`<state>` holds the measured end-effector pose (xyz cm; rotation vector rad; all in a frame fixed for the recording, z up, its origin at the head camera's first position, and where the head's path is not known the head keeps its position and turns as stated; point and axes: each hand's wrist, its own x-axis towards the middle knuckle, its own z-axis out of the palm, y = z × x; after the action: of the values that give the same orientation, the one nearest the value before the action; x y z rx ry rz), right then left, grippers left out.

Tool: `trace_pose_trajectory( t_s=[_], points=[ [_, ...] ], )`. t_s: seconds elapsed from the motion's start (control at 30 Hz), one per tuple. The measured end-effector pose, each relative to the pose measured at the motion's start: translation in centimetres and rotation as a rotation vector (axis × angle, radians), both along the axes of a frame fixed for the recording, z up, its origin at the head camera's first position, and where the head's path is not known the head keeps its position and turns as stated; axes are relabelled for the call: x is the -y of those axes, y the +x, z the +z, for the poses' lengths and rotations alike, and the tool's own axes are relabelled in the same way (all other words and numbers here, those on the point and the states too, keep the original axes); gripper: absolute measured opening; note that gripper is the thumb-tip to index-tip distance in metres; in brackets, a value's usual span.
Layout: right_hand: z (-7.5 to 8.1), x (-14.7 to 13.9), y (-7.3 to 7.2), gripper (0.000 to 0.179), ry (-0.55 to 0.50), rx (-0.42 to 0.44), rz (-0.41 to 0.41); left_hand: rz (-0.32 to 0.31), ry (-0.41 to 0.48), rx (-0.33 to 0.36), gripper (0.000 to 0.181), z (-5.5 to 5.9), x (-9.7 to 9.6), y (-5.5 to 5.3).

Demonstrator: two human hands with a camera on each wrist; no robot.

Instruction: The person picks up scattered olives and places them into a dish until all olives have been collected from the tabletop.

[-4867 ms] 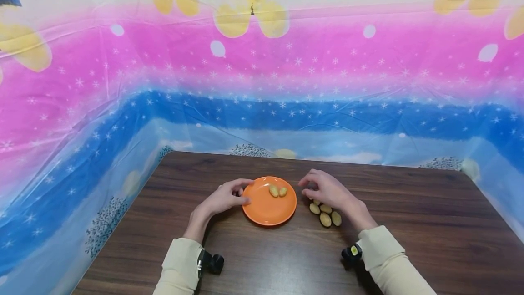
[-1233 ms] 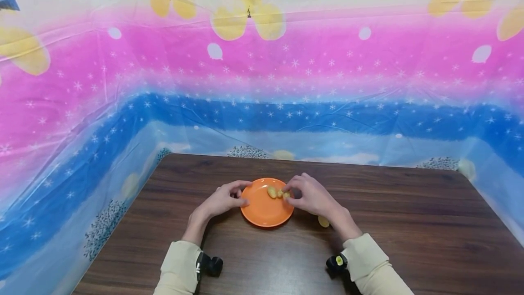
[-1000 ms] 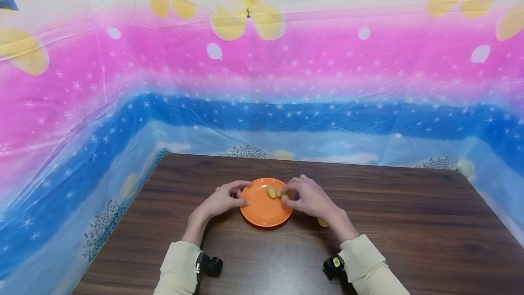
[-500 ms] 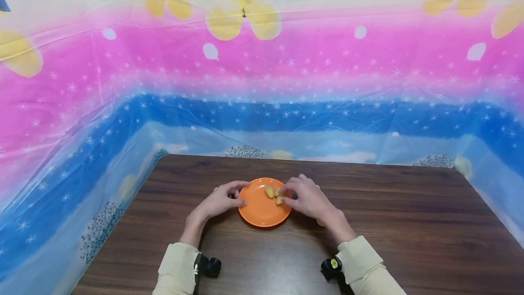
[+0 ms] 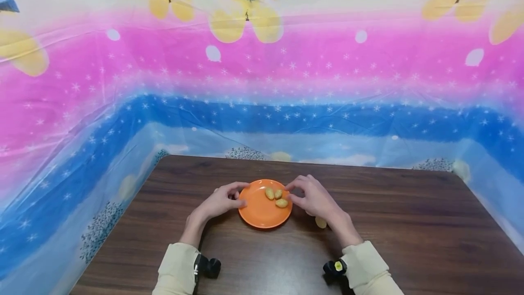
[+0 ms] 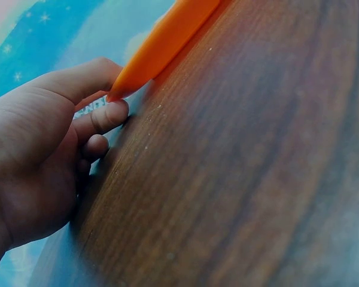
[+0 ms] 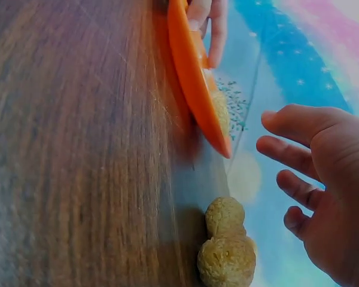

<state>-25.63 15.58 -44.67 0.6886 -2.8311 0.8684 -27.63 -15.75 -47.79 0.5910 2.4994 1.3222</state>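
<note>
An orange plate (image 5: 262,216) sits on the table, with three rough, yellowish-brown oval lumps (image 5: 281,203) in its right half. My left hand (image 5: 221,200) pinches the plate's left rim between thumb and fingers, as the left wrist view also shows. By the right rim is my right hand (image 5: 313,198), its fingers apart and holding nothing. The right wrist view has that hand (image 7: 329,173) with loosely bent fingers, a gap between them and the plate (image 7: 194,78). More lumps (image 7: 227,260) lie on the table below this hand; the head view shows one lump (image 5: 321,222) partly under the wrist.
The dark wooden table (image 5: 409,222) extends to both sides. A printed pink and blue cloth (image 5: 262,76) hangs behind its far edge and along the sides. Each cuff bears a black wrist camera (image 5: 210,267).
My right hand went from the loose lumps to the plate, set a third lump on it, let go and drew back slightly right. My left hand stayed on the rim.
</note>
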Motion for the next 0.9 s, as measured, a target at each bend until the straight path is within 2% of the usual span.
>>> trace_pose_trajectory(
  t_s=[0.23, 0.43, 0.57, 0.9],
  points=[
    [0.5, -1.2, 0.6, 0.018, -0.038, 0.025, -0.043, 0.005, 0.002, 0.006, 0.055, 0.3, -0.3, 0.1],
    [0.7, -2.4, 0.5, 0.020, -0.086, 0.024, -0.057, 0.008, -0.005, 0.005, 0.056, 0.3, -0.2, 0.1],
    [0.6, -3.3, 0.3, 0.020, -0.106, 0.014, -0.075, 0.001, -0.014, 0.002, 0.055, 0.2, -0.1, 0.0],
    [-0.2, -4.7, 0.2, 0.025, -0.137, 0.071, -0.151, 0.007, -0.024, 0.009, 0.056, 0.5, -0.2, 0.2]
  ],
)
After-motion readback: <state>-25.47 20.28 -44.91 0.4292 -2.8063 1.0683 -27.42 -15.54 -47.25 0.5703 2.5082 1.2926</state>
